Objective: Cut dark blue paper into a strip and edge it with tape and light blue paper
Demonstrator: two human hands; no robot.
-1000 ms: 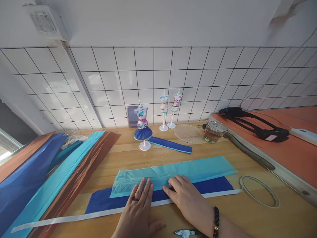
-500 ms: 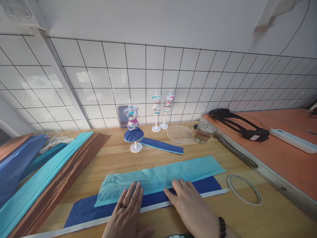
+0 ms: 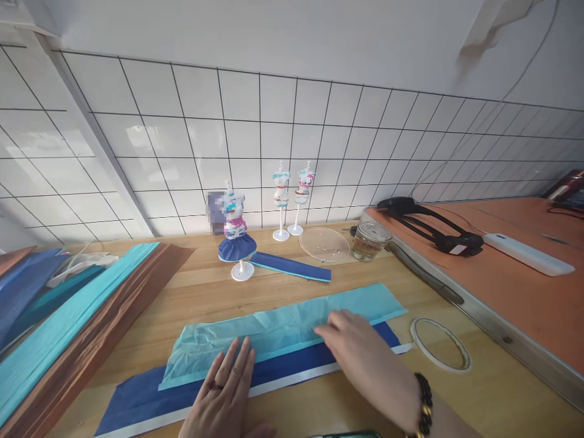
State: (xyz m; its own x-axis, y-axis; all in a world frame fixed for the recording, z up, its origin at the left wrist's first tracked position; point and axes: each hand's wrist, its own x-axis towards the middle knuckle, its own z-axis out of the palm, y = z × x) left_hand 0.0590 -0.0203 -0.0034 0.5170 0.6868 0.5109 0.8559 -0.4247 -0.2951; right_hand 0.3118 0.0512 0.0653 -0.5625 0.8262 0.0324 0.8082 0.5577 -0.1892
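A light-blue crepe paper strip lies over a dark blue strip, whose near edge carries a white band. My left hand rests flat across the left part of both strips, its fingers stretched and slightly apart, a ring on one. On the light-blue strip, right of centre, is my right hand, its fingers bent and drawn together; whether paper is between them is hidden. A dark beaded bracelet circles that wrist. Right of the strips lies a tape roll.
Behind stand a small mannequin in a blue skirt and two bare-stand ones. Near them are a folded blue strip, a clear disc and a glass. Paper sheets lie left; a black headset lies right.
My right hand has moved up from the near edge of the light-blue strip onto its surface, fingers more curled. My left hand stays flat. The view has shifted slightly.
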